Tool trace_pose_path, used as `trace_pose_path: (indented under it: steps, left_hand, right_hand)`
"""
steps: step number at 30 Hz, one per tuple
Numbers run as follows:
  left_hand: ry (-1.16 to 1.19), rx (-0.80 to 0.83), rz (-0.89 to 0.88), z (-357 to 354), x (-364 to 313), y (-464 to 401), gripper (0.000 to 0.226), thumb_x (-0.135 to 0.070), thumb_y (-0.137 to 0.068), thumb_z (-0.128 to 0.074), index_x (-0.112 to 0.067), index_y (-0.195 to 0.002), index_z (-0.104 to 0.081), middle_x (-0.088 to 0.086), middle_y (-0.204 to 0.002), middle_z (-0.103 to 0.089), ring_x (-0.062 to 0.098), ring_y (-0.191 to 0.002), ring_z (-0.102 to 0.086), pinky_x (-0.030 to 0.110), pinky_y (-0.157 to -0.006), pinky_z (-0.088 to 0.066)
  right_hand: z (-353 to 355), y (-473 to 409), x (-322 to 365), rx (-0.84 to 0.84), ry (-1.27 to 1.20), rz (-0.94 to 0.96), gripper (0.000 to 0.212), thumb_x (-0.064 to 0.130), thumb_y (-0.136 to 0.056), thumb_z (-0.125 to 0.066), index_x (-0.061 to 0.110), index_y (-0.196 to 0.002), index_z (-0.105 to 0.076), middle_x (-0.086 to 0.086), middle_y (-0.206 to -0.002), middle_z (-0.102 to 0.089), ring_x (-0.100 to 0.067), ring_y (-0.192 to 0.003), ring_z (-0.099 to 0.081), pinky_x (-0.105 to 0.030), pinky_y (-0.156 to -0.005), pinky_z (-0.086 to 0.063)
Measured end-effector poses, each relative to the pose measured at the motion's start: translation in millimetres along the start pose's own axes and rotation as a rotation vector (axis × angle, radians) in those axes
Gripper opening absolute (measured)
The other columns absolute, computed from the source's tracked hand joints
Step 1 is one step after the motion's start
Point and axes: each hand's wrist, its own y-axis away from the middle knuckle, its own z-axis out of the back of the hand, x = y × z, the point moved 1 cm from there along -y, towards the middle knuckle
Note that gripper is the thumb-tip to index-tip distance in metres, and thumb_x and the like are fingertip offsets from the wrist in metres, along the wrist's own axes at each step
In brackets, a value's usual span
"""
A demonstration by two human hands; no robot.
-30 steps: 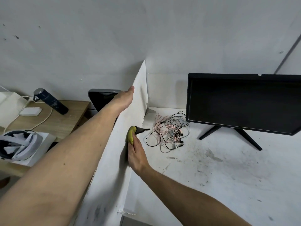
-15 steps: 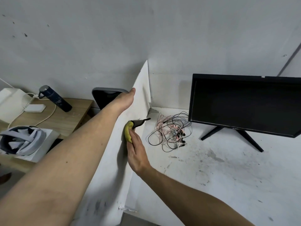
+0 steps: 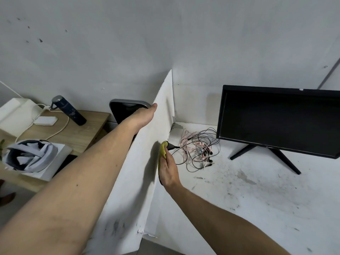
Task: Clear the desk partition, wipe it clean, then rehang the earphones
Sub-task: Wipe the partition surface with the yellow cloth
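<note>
The white desk partition runs from the near edge up to the back wall. My left hand rests over its top edge, fingers hidden behind it. My right hand presses a yellow cloth flat against the partition's right face, low down near the desk. A tangle of pink, black and grey earphones lies on the white desk just right of the cloth, apart from the partition.
A black monitor on a stand fills the right back of the stained white desk. Left of the partition: a wooden table with a dark bottle, white adapter and cable, a white headset, and a dark screen behind my left hand.
My right hand with the cloth has slid a little along the partition's right face. My left hand stays on the top edge. The view has shifted slightly.
</note>
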Motion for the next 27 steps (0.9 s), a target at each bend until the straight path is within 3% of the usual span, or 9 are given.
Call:
trace_pose_path:
  steps: [3,6,9,14,19,24,27]
  left_hand:
    - [0.020,0.033,0.004,5.4,13.6,-6.9,0.105,-0.085,-0.064,-0.038,-0.017,-0.143,-0.048,0.005,-0.143,-0.053,0.029,-0.126,-0.054,0.045,-0.107,-0.042]
    - [0.031,0.059,0.009,8.6,25.8,-8.8,0.108,-0.089,-0.056,-0.039,-0.020,-0.138,-0.054,0.002,-0.139,-0.057,0.027,-0.122,-0.058,0.045,-0.104,-0.044]
    - [0.035,0.063,-0.001,10.7,24.3,9.3,0.095,-0.084,-0.069,-0.039,-0.019,-0.136,-0.056,0.002,-0.134,-0.061,0.026,-0.117,-0.060,0.043,-0.103,-0.046]
    - [0.062,0.037,0.012,12.2,32.1,29.2,0.074,-0.073,-0.084,-0.040,-0.018,-0.129,-0.062,0.003,-0.123,-0.067,0.023,-0.106,-0.065,0.038,-0.100,-0.049]
    - [0.091,0.059,0.051,14.2,47.7,50.7,0.052,-0.052,-0.100,-0.038,-0.017,-0.134,-0.056,0.004,-0.129,-0.062,0.024,-0.116,-0.060,0.034,-0.100,-0.045]
    - [0.171,0.056,0.016,13.1,60.9,66.7,0.038,-0.038,-0.104,-0.039,-0.022,-0.133,-0.055,0.004,-0.123,-0.064,0.023,-0.104,-0.062,0.030,-0.087,-0.047]
    - [0.156,0.096,-0.048,6.0,63.0,70.3,0.042,-0.043,-0.103,-0.036,-0.024,-0.136,-0.054,0.000,-0.129,-0.062,0.020,-0.111,-0.061,0.030,-0.095,-0.046]
  right_hand:
    - [-10.0,-0.2,4.1,0.038,0.011,0.025,0.055,0.015,-0.102,-0.031,0.029,-0.156,-0.030,0.026,-0.155,-0.027,0.011,-0.141,-0.024,-0.016,-0.118,-0.016]
    - [-17.6,1.3,9.7,0.052,0.045,0.049,0.053,0.017,-0.104,-0.030,0.029,-0.156,-0.029,0.025,-0.155,-0.028,0.012,-0.139,-0.025,-0.012,-0.115,-0.015]
    - [-20.1,1.7,14.9,0.054,0.046,0.029,0.053,0.018,-0.104,-0.029,0.029,-0.156,-0.028,0.025,-0.154,-0.026,0.011,-0.139,-0.024,-0.016,-0.118,-0.014]
    - [-15.9,11.2,25.6,0.138,0.052,0.011,0.056,0.013,-0.103,-0.030,0.028,-0.157,-0.024,0.026,-0.149,-0.023,0.005,-0.141,-0.022,-0.011,-0.113,-0.011]
    - [-25.9,25.4,29.5,0.196,0.060,0.059,0.057,0.010,-0.104,-0.031,0.020,-0.159,-0.019,0.010,-0.164,-0.015,-0.005,-0.151,-0.012,-0.018,-0.120,-0.006]
    - [-41.2,62.2,18.2,0.179,0.161,0.192,0.055,0.018,-0.106,-0.031,0.022,-0.159,-0.015,0.006,-0.166,-0.009,-0.006,-0.152,-0.007,-0.025,-0.124,-0.007]
    - [-42.4,65.3,16.4,0.117,0.144,0.155,0.057,0.014,-0.105,-0.031,0.023,-0.159,-0.014,0.005,-0.167,-0.008,-0.008,-0.153,-0.008,-0.028,-0.125,-0.008]
